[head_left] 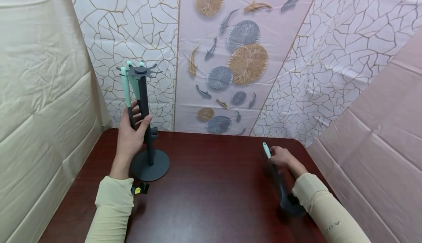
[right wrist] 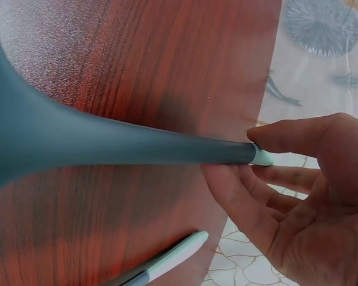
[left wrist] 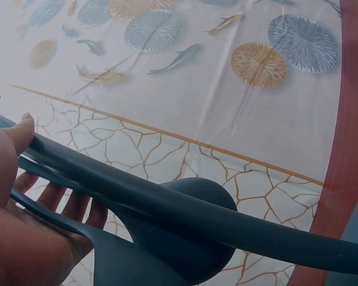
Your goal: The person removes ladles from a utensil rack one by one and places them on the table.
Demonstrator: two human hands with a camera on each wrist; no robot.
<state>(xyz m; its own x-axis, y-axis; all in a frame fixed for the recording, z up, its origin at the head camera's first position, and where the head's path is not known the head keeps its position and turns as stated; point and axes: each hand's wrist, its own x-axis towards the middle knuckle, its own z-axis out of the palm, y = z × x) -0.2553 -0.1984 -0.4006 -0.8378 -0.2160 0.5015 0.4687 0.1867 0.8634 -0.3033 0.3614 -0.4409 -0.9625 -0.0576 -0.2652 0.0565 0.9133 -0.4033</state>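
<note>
A dark utensil stand (head_left: 143, 100) rises from a round base at the left of the table, with several mint-handled utensils hanging from its hooked top. My left hand (head_left: 130, 136) grips its pole (left wrist: 167, 190), thumb against the pole and fingers behind the hanging shafts. A dark rounded utensil head (left wrist: 206, 202) hangs behind the pole in the left wrist view. At the right, my right hand (head_left: 281, 157) pinches a cooking utensil (right wrist: 149, 143) where its dark shaft meets the mint-green handle (head_left: 266, 150). Its broad dark head points toward me, partly hidden by my sleeve.
A second mint-handled utensil (right wrist: 182, 253) lies on the brown table (head_left: 211, 191) under my right hand. Patterned cloth (head_left: 151, 26) hangs behind the table's far edge, and plain cloth (head_left: 43, 107) closes off the left side.
</note>
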